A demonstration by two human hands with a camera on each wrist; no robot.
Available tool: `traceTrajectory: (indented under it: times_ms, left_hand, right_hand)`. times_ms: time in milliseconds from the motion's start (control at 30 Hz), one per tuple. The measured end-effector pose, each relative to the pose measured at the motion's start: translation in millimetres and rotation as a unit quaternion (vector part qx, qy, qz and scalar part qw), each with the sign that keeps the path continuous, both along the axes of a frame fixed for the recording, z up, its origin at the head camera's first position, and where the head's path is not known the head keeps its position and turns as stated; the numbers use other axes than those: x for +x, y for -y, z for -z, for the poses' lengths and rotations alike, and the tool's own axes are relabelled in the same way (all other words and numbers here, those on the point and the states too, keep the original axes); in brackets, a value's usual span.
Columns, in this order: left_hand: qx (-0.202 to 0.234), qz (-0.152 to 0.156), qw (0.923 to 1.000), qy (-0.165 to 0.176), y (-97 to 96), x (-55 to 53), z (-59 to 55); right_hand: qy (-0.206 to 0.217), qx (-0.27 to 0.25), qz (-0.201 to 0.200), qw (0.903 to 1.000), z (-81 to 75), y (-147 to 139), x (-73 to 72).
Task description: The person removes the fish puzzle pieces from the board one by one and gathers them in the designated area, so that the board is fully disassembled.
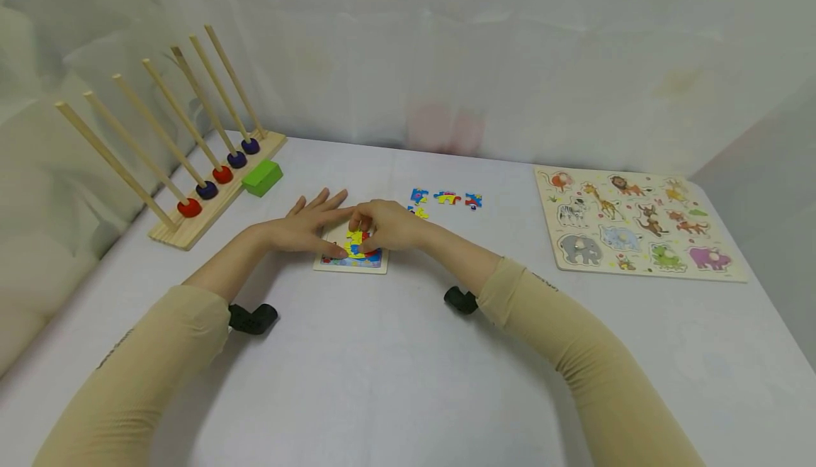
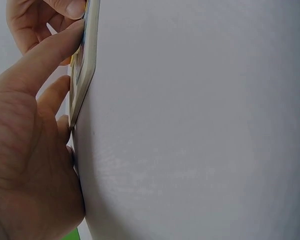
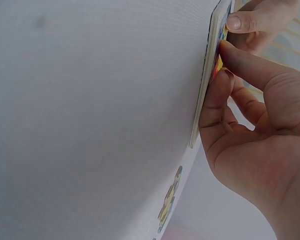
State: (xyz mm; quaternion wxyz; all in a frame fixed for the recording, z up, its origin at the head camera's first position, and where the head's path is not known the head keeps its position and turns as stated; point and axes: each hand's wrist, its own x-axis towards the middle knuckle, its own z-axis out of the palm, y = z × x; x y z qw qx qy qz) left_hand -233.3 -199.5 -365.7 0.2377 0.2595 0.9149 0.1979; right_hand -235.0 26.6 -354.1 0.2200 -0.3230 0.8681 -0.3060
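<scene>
A small jigsaw tray [image 1: 353, 269] with a pale wooden rim lies on the white table, its picture partly covered by both hands. My left hand [image 1: 299, 232] is spread over its left side, and the thumb [image 2: 60, 47] presses on the picture. From the right, my right hand [image 1: 395, 224] reaches onto the tray with curled fingers. In the right wrist view, its thumb and forefinger pinch a yellow and red jigsaw piece [image 3: 218, 66] at the tray's surface. Several loose jigsaw pieces [image 1: 448, 198] lie just behind the right hand.
At the back left stands a wooden peg rack [image 1: 191, 234] with red and blue beads on tall rods. A green block [image 1: 262, 178] sits against it. An animal peg puzzle board [image 1: 637, 222] lies at the right. Dark mounts [image 1: 255, 319] show at the wrists.
</scene>
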Motion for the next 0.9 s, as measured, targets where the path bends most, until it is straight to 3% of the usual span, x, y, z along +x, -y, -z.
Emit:
traceTrajectory:
  times_ms: [667,900]
  left_hand:
    - [0.007,-0.011,0.9998,0.013,-1.7,2.6,-2.7]
    - [0.006,-0.013,0.9998,0.013,-1.2,2.5,-2.5]
  right_hand:
    - [-0.008,-0.006,-0.007,0.9999,-0.2,-0.4,1.4]
    - [0.007,-0.013,0.003,0.9999,-1.3,-1.2,3.7]
